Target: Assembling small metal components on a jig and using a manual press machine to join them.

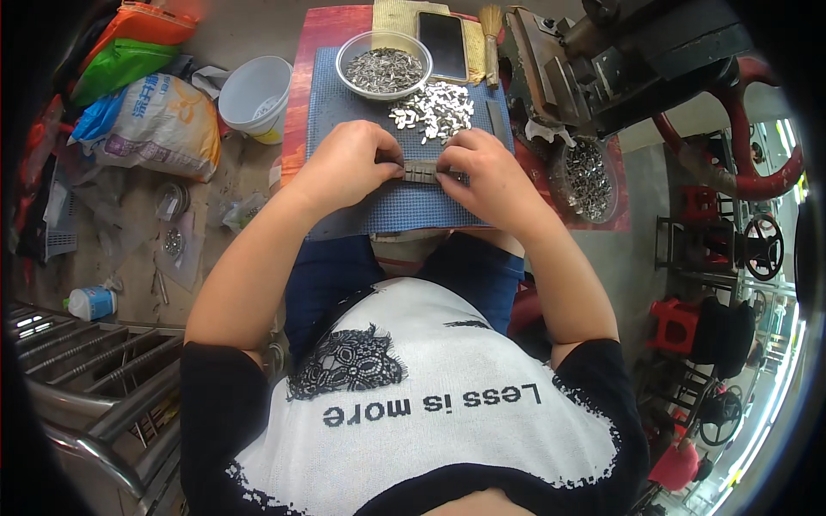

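While left hand (351,163) and right hand (486,176) pinch it, the bar (420,172) seems metallic.

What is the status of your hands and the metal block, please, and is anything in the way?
Left hand and right hand pinching opposite ends. Metal block over blue mat. Loose metal pieces just beyond, nothing visibly blocking.

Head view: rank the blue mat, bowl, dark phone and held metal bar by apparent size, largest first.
1. Blue mat
2. Bowl
3. Dark phone
4. Held metal bar (visible part only)
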Motion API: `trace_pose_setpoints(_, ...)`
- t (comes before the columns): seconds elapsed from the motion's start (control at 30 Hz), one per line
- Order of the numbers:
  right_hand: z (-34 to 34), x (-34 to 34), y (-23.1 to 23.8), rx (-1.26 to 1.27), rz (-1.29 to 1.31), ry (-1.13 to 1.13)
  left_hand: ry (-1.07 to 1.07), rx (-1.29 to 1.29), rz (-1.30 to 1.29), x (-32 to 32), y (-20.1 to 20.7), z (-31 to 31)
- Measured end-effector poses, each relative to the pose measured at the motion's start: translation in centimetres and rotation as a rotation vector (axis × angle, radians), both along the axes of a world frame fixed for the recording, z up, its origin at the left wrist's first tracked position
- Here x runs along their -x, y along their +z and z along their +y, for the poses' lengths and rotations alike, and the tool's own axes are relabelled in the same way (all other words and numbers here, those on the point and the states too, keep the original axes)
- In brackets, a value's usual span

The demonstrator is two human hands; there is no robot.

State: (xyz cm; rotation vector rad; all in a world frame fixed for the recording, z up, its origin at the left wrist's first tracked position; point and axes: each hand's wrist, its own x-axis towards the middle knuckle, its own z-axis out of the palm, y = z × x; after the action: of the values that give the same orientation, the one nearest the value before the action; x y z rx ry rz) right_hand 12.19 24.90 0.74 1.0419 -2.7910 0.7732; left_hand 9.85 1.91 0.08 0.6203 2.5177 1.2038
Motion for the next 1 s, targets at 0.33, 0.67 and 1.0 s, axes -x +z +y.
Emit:
trace_pose_setpoints(0.33, 0.9, 0.8, -0.7, 0.069, -0.018, -0.309, 0.109, -0.014, 0.418, 2.2, -3.0, 3.6)
trace_pose_setpoints(0.67, -0.2, 2.3, -2.2, 0.024, 0.121, -0.316, 0.113, 0.024, 0.284, 1.1, -1.8, 2.9)
trace_pose_setpoints(1.0, -0.1, 0.2, -0.8, 0.104, -0.044, 0.028, -0.087, -0.006, 0.106, 0.4, -0.8, 0.8)
